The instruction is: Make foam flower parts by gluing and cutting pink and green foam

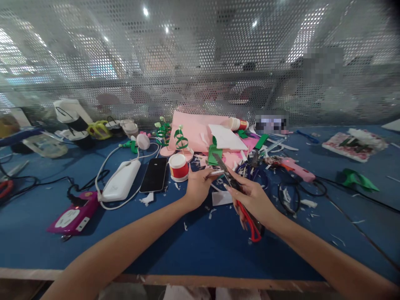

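Observation:
My right hand (254, 200) grips a pair of scissors (240, 200) with red handles, and their blades point up and left. My left hand (198, 185) pinches a small white strip of paper (215, 172) right at the blades. Both hands hover over a blue table (187, 241) strewn with white paper scraps. A red and white paper cup (178, 167) stands just left of my left hand. A white paper piece (221, 198) lies on the table beneath my hands.
Pink sheets (193, 129), green paper curls (180, 139) and a pink glue gun (295, 168) lie behind my hands. To the left are a black phone (154, 175), a white power bank (121, 181) and a purple power strip (73, 214) with cables. A perforated screen (200, 62) closes the back.

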Motion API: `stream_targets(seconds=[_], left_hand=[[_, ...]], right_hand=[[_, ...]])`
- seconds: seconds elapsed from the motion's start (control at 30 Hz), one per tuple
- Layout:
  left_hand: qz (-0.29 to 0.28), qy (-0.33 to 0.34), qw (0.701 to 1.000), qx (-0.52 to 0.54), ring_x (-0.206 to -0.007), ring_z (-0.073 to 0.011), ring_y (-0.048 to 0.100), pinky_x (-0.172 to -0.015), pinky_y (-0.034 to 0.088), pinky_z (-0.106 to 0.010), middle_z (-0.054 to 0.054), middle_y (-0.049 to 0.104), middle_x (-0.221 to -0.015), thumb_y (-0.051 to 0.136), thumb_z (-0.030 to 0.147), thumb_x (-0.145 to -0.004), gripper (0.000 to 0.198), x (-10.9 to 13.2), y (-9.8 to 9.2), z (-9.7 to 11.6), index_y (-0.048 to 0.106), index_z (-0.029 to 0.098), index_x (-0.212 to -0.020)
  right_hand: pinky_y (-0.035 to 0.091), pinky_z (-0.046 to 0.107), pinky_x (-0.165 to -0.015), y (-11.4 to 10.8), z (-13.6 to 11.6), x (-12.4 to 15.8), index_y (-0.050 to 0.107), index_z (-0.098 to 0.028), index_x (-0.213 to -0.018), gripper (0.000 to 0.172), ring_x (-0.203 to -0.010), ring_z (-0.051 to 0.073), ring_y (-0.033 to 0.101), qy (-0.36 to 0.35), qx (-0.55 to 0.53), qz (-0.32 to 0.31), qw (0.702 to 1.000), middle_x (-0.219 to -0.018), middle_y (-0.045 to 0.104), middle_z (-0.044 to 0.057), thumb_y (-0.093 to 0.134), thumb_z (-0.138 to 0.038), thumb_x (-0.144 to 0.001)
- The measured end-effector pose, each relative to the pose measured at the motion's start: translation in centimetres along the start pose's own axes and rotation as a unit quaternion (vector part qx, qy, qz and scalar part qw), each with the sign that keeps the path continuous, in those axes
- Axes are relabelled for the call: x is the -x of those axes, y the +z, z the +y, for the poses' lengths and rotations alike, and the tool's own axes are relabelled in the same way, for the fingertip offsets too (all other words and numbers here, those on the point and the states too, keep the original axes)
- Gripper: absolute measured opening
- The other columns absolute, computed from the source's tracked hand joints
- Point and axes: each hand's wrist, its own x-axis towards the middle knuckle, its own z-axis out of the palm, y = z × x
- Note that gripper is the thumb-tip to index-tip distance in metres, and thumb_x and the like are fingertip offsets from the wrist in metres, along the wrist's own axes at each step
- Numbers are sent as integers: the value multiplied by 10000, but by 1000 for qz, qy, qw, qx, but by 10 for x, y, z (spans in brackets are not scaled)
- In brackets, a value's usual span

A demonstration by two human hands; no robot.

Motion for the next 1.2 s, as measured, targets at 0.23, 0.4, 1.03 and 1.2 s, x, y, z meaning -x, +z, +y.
stream_targets(seconds=[0.23, 0.4, 1.03, 1.2], left_hand=[[30, -31, 999, 31, -744, -137, 627, -680, 484, -221, 6, 720, -825, 575, 135, -785, 168, 0, 1, 3, 711, 196, -862], [29, -29, 998, 38, -793, -143, 636, -713, 489, -230, -5, 719, -904, 556, 130, -797, 191, 0, 2, 3, 697, 194, -910], [11, 11, 995, -103, -659, -132, 601, -632, 431, -229, -15, 700, -748, 562, 169, -814, 137, 1, 3, 3, 698, 182, -833], [29, -5, 996, -80, -634, -120, 576, -603, 412, -216, -9, 689, -723, 571, 185, -806, 121, -1, 3, -1, 691, 173, -792]], right_hand=[[444, 216, -275, 3, 0, 1, 231, -269, -1444, 726, -295, 99, 481, 4, -2, 0, 1000, -477, 499, -87, 569, -358, -807], [429, 204, -274, 4, 0, 2, 221, -264, -1446, 726, -289, 94, 474, 8, -2, 5, 1000, -476, 495, -90, 562, -351, -810], [430, 217, -276, 5, 4, -1, 234, -260, -1445, 727, -293, 108, 494, 2, -9, 9, 1000, -483, 516, -84, 576, -359, -811], [441, 222, -284, 7, 7, 1, 230, -258, -1446, 726, -297, 108, 501, -5, 9, 6, 1000, -492, 517, -84, 567, -350, -809]])
